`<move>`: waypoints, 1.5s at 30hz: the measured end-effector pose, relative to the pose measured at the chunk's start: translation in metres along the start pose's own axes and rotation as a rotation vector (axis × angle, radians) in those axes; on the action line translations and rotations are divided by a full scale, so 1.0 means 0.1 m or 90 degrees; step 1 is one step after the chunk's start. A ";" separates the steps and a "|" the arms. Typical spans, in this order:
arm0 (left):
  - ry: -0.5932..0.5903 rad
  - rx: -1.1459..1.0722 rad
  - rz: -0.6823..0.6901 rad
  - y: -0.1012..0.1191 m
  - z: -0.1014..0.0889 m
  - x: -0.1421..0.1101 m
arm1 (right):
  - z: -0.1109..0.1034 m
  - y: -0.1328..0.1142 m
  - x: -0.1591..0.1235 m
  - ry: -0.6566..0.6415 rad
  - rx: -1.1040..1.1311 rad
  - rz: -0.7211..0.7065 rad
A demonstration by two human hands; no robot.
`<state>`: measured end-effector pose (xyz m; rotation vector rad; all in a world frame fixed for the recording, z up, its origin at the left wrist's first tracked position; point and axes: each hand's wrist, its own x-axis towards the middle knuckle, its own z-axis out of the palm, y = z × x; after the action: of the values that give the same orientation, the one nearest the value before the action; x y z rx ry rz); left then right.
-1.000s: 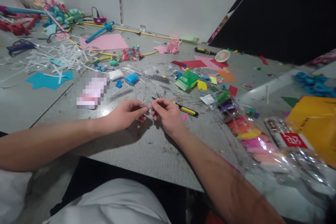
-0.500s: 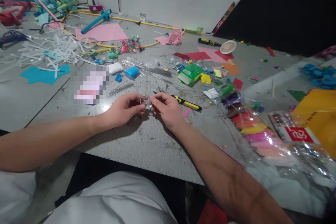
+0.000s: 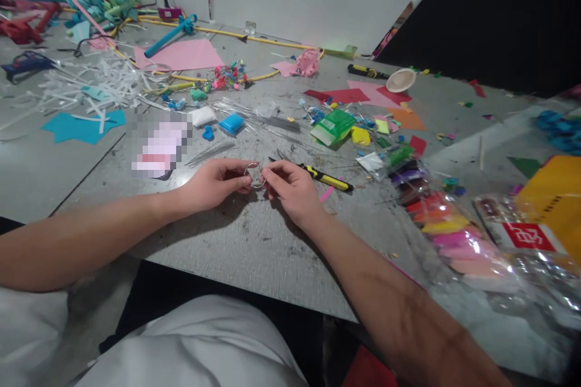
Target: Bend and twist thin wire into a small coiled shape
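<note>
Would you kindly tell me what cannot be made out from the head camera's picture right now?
- Head view: how the ends of the wire ring meet; too small, and fingertips cover parts.
- Head view: what the phone-like item shows; pixelated.
- Head view: the tip of the yellow-black cutter; partly behind the right hand.
- Head view: the yellow packet's far side; cut off by the right edge.
- Head view: the yellow packet's print; blurred.

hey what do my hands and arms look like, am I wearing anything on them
Your left hand and right hand wear no gloves, and neither wrist shows a watch or bracelet. A loose, pale sleeve ends near the left elbow; none shows on the right.
</note>
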<state>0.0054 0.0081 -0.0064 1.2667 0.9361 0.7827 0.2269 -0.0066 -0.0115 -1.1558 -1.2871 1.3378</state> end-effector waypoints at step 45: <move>-0.021 0.057 -0.040 0.12 -0.01 -0.02 | -0.10 0.05 0.06 -0.005 -0.058 -0.039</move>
<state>0.0039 0.0079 0.0055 1.3175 0.9888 0.6748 0.2356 0.0003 -0.0170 -1.1645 -1.3914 1.2513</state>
